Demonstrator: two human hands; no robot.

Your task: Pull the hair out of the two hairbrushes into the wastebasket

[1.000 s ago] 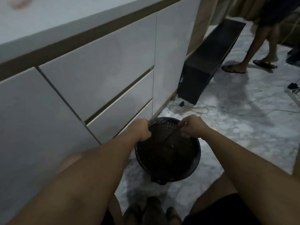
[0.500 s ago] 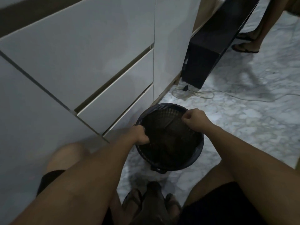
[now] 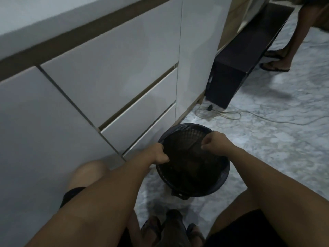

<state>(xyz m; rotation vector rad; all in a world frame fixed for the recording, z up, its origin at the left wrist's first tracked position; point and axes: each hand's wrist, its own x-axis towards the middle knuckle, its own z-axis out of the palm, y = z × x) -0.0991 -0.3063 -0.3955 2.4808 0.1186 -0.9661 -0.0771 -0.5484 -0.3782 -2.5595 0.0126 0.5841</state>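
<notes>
Holding both fists over the black mesh wastebasket (image 3: 220, 182) on the marble floor (image 3: 277, 148).
Left hand (image 3: 158, 154) and right hand (image 3: 214, 142) have fingers curled closed (what they grip, I cannot tell); basket stands beside white drawers (image 3: 124, 90).

A white cabinet (image 3: 110, 82) with flat handle-less drawer fronts fills the space to the left of and beyond the hands, under a pale top with a brown strip beneath it. The floor (image 3: 267, 148) is grey-white marble, dimly lit. Beyond the hands a low dark unit (image 3: 236, 68) stands against the wall, with a pale cable (image 3: 231, 114) looped on the floor at its near end. Farther right, another person's legs (image 3: 292, 41) in sandals stand on the marble.
</notes>
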